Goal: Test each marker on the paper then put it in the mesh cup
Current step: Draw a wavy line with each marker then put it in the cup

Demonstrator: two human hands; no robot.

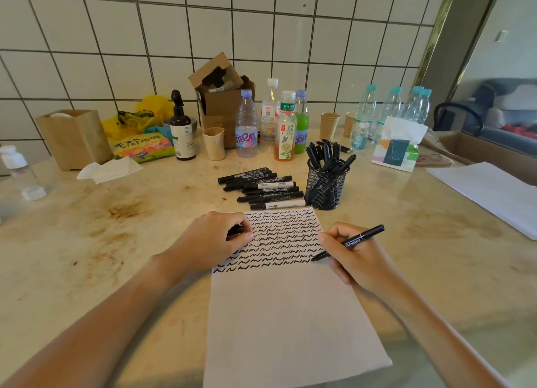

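Lying flat on the shiny, stained beige stone table (116, 271) is a white sheet of paper (290, 329). Its near part is blank. Its far part is full of rows of black wavy lines (279, 239).

The right hand (351, 257) pinches a thin black marker with white letters on its side (353, 241). The fingers curl around it like for writing. The marker tilts, with its tip down on the paper at the right end of a wavy row and its back end pointing up and to the right. The arm comes in from the lower right.

The left hand (215, 242) rests on the left edge of the paper, fingers curled shut around a small black thing (236, 230). It looks like a marker cap, but I cannot tell for sure. The arm comes in from the lower left.

Just past the paper is a row of black markers with white labels (261, 190), lying side by side on the table. Right beside them stands the round black wire mesh cup (327, 188). It is full of black markers (328, 155) that stick up and lean out.

Farther back, by the white tiled wall (261, 24), stand clear plastic bottles (270, 120), brown paper cups (329, 124), an open brown cardboard box (220, 97) and a soft pack of tissues (396, 146).
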